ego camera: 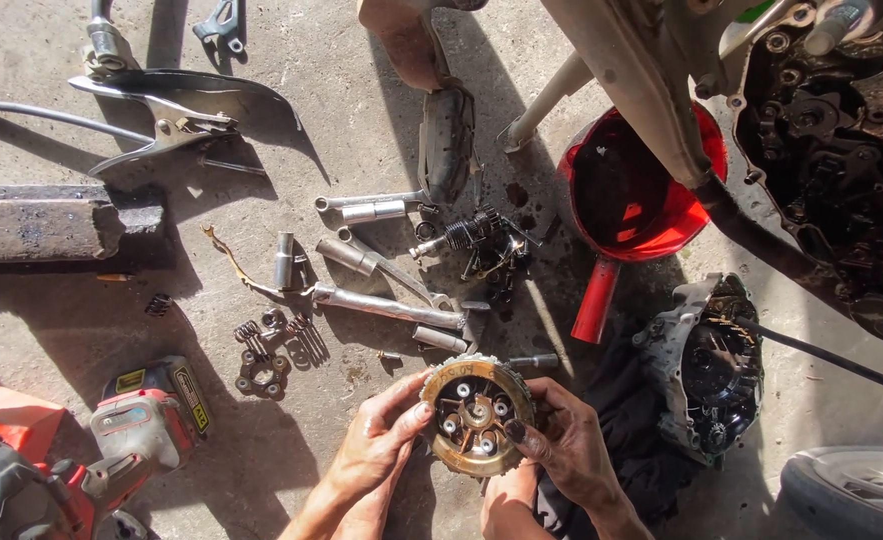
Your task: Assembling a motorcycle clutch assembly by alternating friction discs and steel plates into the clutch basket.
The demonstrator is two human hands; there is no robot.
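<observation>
Oil-stained concrete floor [381, 90] fills the view, littered with tools under hard sunlight. Both hands hold a round, toothed clutch assembly [476, 415] low in the middle of the frame, its face with the bolt holes turned up. The left hand [376, 450] grips its left edge, thumb on the rim; the right hand [566, 445] clasps the right edge, a greasy thumb pressed near the hub. Just above lie sockets and extension bars [386, 305], and to the left a cluster of small springs [296, 335]. A red funnel [631, 205] sits beside the open engine case [836, 150], with an engine cover [706, 365] on what looks like dark cloth. A red cordless driver [141, 420] rests at lower left.
</observation>
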